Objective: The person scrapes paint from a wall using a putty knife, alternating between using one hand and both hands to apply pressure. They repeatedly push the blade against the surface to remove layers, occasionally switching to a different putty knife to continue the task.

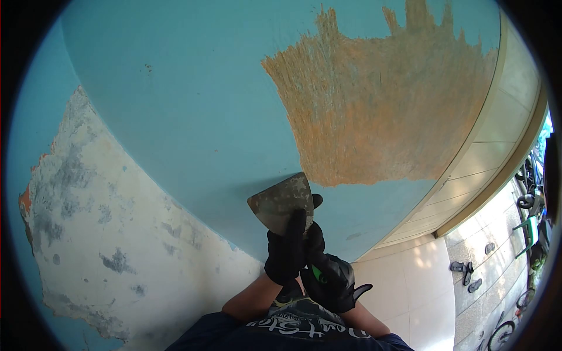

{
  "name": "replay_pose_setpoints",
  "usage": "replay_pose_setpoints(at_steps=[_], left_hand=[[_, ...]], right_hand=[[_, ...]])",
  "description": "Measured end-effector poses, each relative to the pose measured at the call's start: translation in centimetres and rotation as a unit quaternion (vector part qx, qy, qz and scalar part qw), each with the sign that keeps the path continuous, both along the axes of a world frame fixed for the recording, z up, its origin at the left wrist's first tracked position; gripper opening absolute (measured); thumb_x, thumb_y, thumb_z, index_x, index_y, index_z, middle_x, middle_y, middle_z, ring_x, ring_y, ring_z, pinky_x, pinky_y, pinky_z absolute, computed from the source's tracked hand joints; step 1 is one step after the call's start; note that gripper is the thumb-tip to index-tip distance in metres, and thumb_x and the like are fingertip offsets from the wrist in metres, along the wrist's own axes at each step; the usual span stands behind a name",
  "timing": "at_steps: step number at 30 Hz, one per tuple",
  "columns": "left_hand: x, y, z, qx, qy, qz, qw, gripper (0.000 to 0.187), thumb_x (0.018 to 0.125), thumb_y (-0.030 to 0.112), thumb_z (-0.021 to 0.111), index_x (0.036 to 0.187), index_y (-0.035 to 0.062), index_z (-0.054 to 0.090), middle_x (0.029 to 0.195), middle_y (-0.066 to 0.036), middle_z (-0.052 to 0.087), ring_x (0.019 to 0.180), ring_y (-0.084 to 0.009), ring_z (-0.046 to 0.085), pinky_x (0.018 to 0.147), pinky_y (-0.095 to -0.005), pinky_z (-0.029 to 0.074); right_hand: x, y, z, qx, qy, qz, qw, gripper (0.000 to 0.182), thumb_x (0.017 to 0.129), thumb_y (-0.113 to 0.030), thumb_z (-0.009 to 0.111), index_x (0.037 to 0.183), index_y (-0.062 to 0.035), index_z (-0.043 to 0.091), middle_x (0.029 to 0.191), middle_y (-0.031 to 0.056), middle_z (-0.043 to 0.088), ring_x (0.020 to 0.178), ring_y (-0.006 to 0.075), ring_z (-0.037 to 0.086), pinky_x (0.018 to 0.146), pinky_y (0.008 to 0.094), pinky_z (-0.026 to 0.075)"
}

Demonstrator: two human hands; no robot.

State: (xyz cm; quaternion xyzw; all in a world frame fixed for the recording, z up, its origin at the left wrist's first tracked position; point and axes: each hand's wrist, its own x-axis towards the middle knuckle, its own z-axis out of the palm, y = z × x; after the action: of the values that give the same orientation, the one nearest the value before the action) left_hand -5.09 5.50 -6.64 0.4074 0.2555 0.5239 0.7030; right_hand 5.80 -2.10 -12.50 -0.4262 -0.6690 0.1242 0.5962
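Note:
A wide scraper (pixel 283 202) with a worn, paint-specked metal blade lies against the blue wall (pixel 175 117), just below the stripped patch. My left hand (pixel 285 254), in a black glove, is closed around the lower blade and handle area, one finger stretched along the blade. My right hand (pixel 332 282), also gloved in black, is closed beside it at the handle end, with one finger sticking out to the right. Between the gloves a bit of green shows; most of the handle is hidden. The brown stripped patch (pixel 380 111) has ragged upper edges and streaks of blue.
On the left, a second wall has a whitish, grey-blotched bare area (pixel 111 234) with flaking edges. A cream tiled edge (pixel 468 175) borders the blue wall on the right. Beyond it are sandals (pixel 462 269), a green chair (pixel 528 234) and bicycles (pixel 502 336) on paving.

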Motion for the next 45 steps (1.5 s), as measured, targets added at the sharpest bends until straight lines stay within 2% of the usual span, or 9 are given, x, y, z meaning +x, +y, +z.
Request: replay_pose_setpoints(at_steps=[5,8,10,17,19,31,38,43,45], left_hand=[[0.1,1.8,1.8,0.003,-0.023,-0.040,0.999,0.050,0.105,0.039,0.055,0.135,-0.0018,0.055,0.061,-0.004,0.055,0.049,-0.0128,0.052,0.048,-0.0285,0.041],[0.8,3.2,6.4,0.067,0.025,0.076,0.995,0.050,0.106,0.038,0.055,0.137,-0.0016,0.054,0.062,-0.004,0.055,0.049,-0.0122,0.050,0.048,-0.0279,0.041],[0.4,3.0,9.7,0.134,-0.058,-0.020,0.989,0.051,0.106,0.037,0.055,0.139,-0.0013,0.052,0.063,-0.004,0.056,0.049,-0.0120,0.050,0.048,-0.0268,0.040],[0.4,-1.0,1.7,-0.013,-0.041,-0.019,0.999,0.049,0.107,0.031,0.052,0.143,-0.0016,0.046,0.055,-0.003,0.047,0.043,-0.0125,0.044,0.042,-0.0266,0.034],[0.6,-1.1,1.0,-0.020,-0.036,-0.011,0.999,0.047,0.108,0.032,0.051,0.143,0.0000,0.047,0.056,-0.003,0.049,0.043,-0.0119,0.045,0.042,-0.0268,0.036],[0.7,-0.4,0.2,-0.034,-0.040,0.002,0.999,0.046,0.108,0.033,0.051,0.140,0.0004,0.050,0.058,-0.004,0.054,0.044,-0.0124,0.048,0.042,-0.0268,0.038],[0.7,0.5,1.7,-0.014,-0.035,0.002,0.999,0.047,0.108,0.032,0.051,0.140,-0.0018,0.049,0.054,-0.001,0.047,0.042,-0.0111,0.042,0.042,-0.0265,0.034],[0.1,2.7,10.5,0.125,-0.066,0.010,0.990,0.052,0.106,0.038,0.056,0.138,-0.0030,0.052,0.058,-0.004,0.051,0.047,-0.0127,0.050,0.046,-0.0275,0.041],[-0.4,1.3,9.3,0.138,-0.073,-0.026,0.987,0.053,0.106,0.037,0.054,0.139,-0.0034,0.051,0.058,-0.004,0.052,0.047,-0.0122,0.050,0.046,-0.0275,0.041]], right_hand=[[0.2,1.5,2.3,-0.015,-0.066,-0.020,0.998,0.047,0.077,0.000,0.079,0.121,-0.0023,0.062,0.082,0.0163,0.069,0.071,0.0354,0.070,0.059,0.0420,0.053],[0.7,4.1,6.6,0.006,-0.124,-0.039,0.992,0.045,0.076,-0.003,0.079,0.119,-0.0042,0.065,0.082,0.0167,0.069,0.072,0.0369,0.069,0.060,0.0433,0.053],[0.9,4.4,9.5,0.088,-0.070,-0.010,0.994,0.038,0.079,-0.013,0.082,0.115,-0.0072,0.070,0.070,0.0143,0.064,0.057,0.0348,0.063,0.052,0.0431,0.049],[0.9,-1.2,2.3,-0.038,0.006,0.039,0.999,0.040,0.079,-0.013,0.084,0.116,-0.0057,0.070,0.069,0.0128,0.064,0.055,0.0317,0.064,0.051,0.0398,0.049],[1.3,-1.6,1.5,-0.076,-0.039,0.043,0.995,0.050,0.077,0.001,0.078,0.124,-0.0012,0.063,0.089,0.0171,0.072,0.075,0.0347,0.073,0.064,0.0405,0.055],[1.2,-1.0,2.0,-0.067,-0.013,0.038,0.997,0.048,0.078,0.000,0.078,0.124,-0.0006,0.064,0.086,0.0167,0.072,0.074,0.0334,0.073,0.064,0.0392,0.056],[1.3,0.4,3.5,-0.101,-0.037,0.048,0.993,0.046,0.078,-0.003,0.078,0.122,-0.0012,0.066,0.084,0.0169,0.071,0.072,0.0325,0.072,0.062,0.0391,0.055],[0.9,4.5,9.9,0.089,-0.064,0.038,0.993,0.045,0.075,-0.006,0.082,0.118,-0.0028,0.066,0.082,0.0164,0.071,0.068,0.0348,0.070,0.058,0.0409,0.053],[1.3,2.8,9.5,0.092,-0.056,0.053,0.993,0.044,0.074,-0.006,0.083,0.115,-0.0026,0.067,0.083,0.0170,0.070,0.069,0.0355,0.070,0.057,0.0412,0.053]])
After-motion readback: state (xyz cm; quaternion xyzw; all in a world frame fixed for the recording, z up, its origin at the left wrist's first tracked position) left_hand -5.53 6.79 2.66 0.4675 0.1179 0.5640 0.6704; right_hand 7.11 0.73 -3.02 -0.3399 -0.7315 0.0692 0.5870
